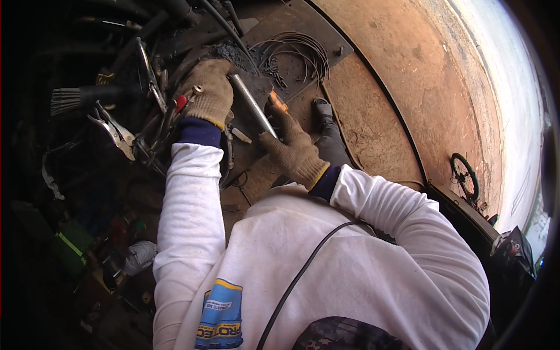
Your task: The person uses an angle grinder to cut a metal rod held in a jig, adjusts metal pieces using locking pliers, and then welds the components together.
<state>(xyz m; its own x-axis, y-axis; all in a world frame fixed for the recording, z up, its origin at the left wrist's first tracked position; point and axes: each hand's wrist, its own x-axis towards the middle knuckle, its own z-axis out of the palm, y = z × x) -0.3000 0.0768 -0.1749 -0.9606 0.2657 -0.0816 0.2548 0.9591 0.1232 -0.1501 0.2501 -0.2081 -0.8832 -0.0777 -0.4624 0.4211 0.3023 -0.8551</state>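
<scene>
Both my hands wear tan knit gloves with dark blue cuffs. A silver metal tube (pixel 251 104) slants between them. My right hand (pixel 296 150) is closed about the tube's lower end, which lies between thumb and fingers. An orange patch (pixel 278 101) shows at its fingertips; I cannot make out what it is. My left hand (pixel 205 87) is bent over beside the tube's upper end, its fingertips hidden. Close to its wrist are a small round metal fitting (pixel 198 89) and a red piece (pixel 181 104).
Locking pliers (pixel 116 133) and a black-handled brush (pixel 69 101) hang at the left among dark tools. Coiled wire (pixel 315 51) and dark metal bits (pixel 275 74) lie on the metal plate ahead. A cable (pixel 291 280) crosses my shirt. A wheel (pixel 465 177) stands far right.
</scene>
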